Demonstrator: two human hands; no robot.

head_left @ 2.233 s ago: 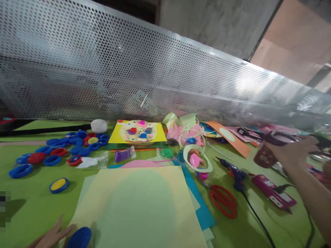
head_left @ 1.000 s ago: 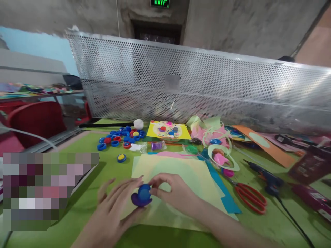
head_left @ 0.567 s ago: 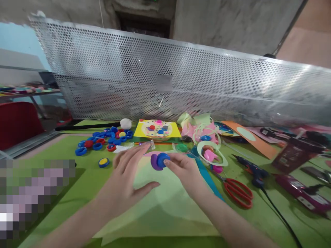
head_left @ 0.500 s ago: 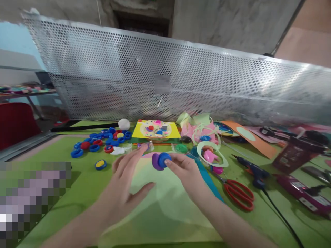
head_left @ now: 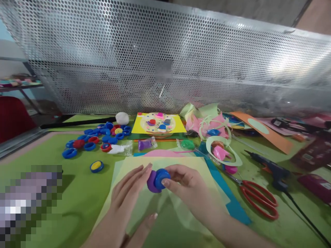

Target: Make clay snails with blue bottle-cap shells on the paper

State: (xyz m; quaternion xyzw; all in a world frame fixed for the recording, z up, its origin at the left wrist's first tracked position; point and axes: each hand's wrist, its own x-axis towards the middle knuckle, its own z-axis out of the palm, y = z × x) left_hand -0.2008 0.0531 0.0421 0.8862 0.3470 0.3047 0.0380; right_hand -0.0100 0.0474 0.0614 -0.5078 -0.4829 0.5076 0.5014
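My right hand (head_left: 190, 187) pinches a blue bottle cap (head_left: 162, 177) between thumb and fingers. Behind the cap, a flat purple piece of what looks like soft clay (head_left: 152, 183) sticks out to the left; whether the two are joined I cannot tell. The fingers of my left hand (head_left: 129, 193) are stretched out, with the thumb well apart below. Its fingertips are right beside the purple piece and perhaps touch it. Under both hands lie pale yellow-green paper sheets (head_left: 207, 172), with a blue sheet (head_left: 236, 208) showing at the right.
Blue and red bottle caps (head_left: 89, 146) lie in a group at the left. At the back is a yellow card (head_left: 138, 127) with a decorated round. Clay packets (head_left: 145, 144) lie before it. Red-handled scissors (head_left: 258, 198) and a glue gun (head_left: 271, 172) are at the right.
The view has tilted downward. Both hands appear lower in the picture, and my left fingers have come closer to the purple piece. My right hand still holds the cap.
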